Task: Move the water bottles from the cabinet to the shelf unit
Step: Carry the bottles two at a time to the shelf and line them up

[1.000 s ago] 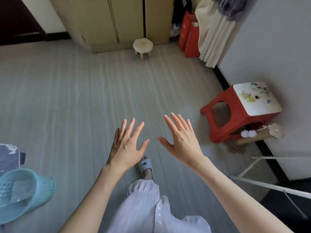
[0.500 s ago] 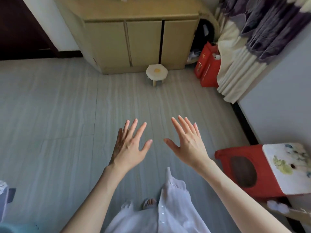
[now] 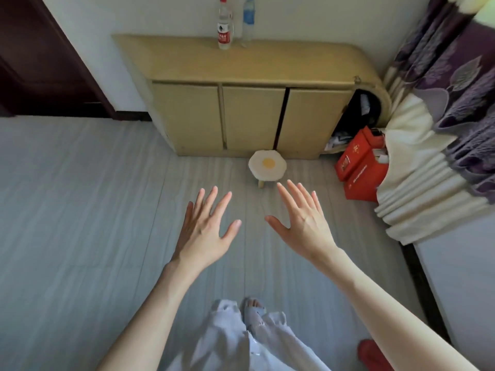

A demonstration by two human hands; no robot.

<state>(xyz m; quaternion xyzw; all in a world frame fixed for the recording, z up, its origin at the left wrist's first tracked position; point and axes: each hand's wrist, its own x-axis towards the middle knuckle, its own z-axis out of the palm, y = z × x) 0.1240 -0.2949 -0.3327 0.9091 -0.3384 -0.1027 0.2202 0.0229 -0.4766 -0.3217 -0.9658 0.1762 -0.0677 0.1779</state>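
Since the earlier frames the view has tilted up and the person has stepped nearer the cabinet (image 3: 251,68), so its top and the two bottles on it now show, while the red stool is nearly gone from sight. Nearest, the left hand (image 3: 203,231) and right hand (image 3: 302,226) are held out palms down, well short of the cabinet, fingers straight and spread, holding nothing; probably raised ready for the reach. A small stool (image 3: 267,164) sits just before the cabinet doors. On the cabinet top, at its back edge against the wall, the red-labelled bottle (image 3: 224,25) and blue-labelled bottle (image 3: 248,22) stand upright, just beside each other, long axes vertical, caps up.
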